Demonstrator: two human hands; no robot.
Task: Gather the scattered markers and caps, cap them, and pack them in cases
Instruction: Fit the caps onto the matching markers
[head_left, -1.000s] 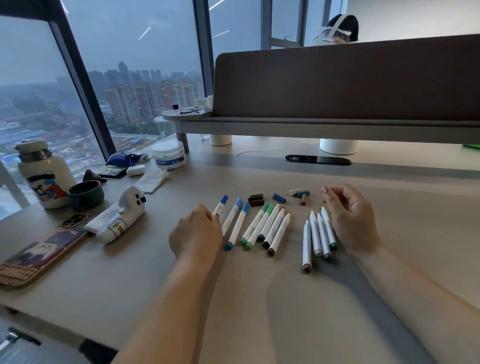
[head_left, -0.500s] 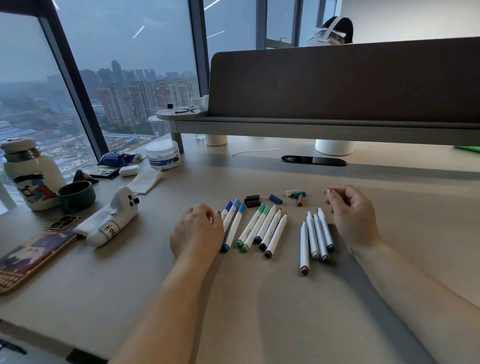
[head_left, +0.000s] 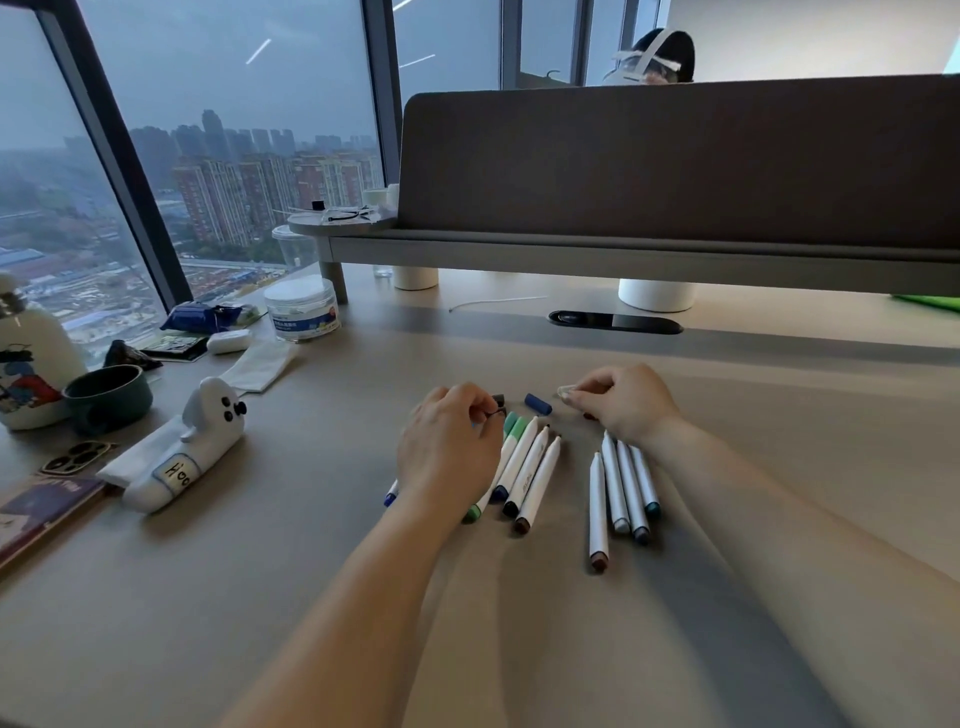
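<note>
On the desk (head_left: 311, 571), the left hand (head_left: 449, 452) lies over a row of markers (head_left: 530, 467), fingers curled, pinching a dark cap (head_left: 497, 412) at its tips. The right hand (head_left: 626, 405) — curled too — pinches a pale cap (head_left: 566, 391) just beyond four more markers (head_left: 618, 488); a blue cap (head_left: 537, 404) lies between the hands.

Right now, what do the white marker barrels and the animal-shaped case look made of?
Marker barrels: probably plastic, judging by the smooth, hard-looking white surface with a faint sheen. Animal-shaped case: apparently soft fabric, going by its matte look, rounded padded body and creased, sagging end.
</note>
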